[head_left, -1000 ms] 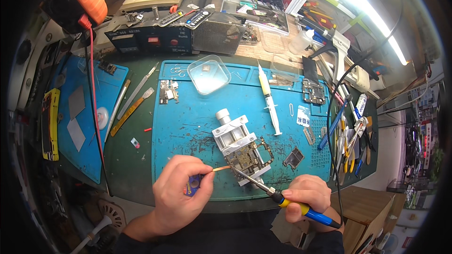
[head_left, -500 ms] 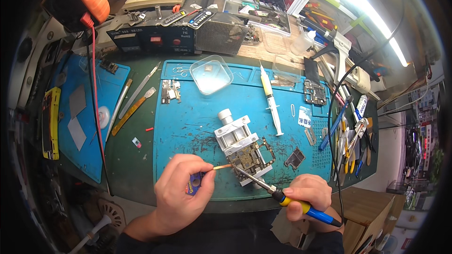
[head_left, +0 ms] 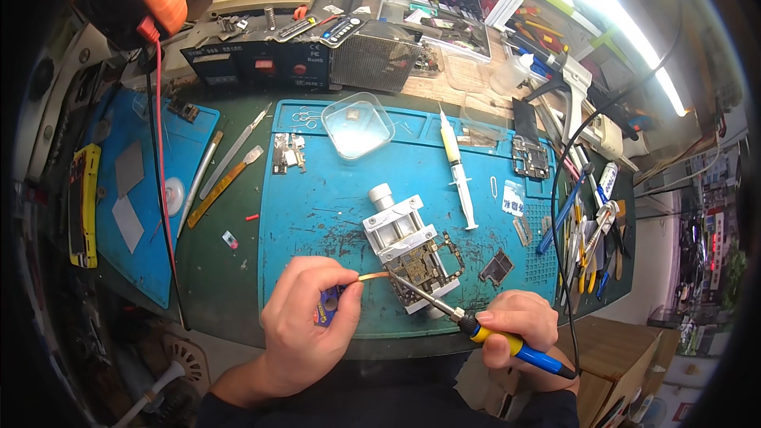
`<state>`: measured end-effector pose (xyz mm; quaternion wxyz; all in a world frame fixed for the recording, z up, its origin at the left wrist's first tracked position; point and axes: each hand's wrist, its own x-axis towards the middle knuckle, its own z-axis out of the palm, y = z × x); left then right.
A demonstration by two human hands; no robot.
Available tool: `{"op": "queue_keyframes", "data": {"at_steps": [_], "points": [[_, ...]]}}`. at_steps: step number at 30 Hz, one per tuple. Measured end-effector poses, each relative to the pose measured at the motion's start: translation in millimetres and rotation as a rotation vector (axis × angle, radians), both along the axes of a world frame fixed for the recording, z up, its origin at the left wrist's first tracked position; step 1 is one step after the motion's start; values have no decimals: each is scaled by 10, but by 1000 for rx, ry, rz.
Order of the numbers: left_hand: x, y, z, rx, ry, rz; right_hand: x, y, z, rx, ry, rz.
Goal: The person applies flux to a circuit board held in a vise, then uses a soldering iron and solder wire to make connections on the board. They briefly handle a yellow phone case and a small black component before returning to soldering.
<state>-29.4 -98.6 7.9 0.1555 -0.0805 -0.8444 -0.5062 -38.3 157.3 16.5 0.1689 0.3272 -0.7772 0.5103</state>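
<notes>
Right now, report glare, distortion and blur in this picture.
Head view: the lamp glares white at upper right; head view: the fisheye bows the mat's front edge and blackens the corners; head view: the iron and board look fairly sharp, but tip contact is too small to judge.

Soldering iron tip [head_left: 403, 281] slightly nearer the clamp knob [head_left: 380, 196] than before, copper-coloured strip [head_left: 373, 276] shifted along with it

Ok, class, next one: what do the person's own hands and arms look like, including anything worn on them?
The left hand and right hand are both bare, with no gloves. Dark, nearly black sleeves cover the forearms at the lower edge and stop short of the left wrist, where no watch or band shows.
</notes>
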Motion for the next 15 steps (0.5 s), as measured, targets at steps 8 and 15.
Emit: {"op": "queue_keyframes", "data": {"at_steps": [8,15], "points": [[-7,8,-9,-9,17,10,0,-5,17,14,-26,-2],[-5,16,-5,-7,26,23,3,18,25,34,-44,13]]}}
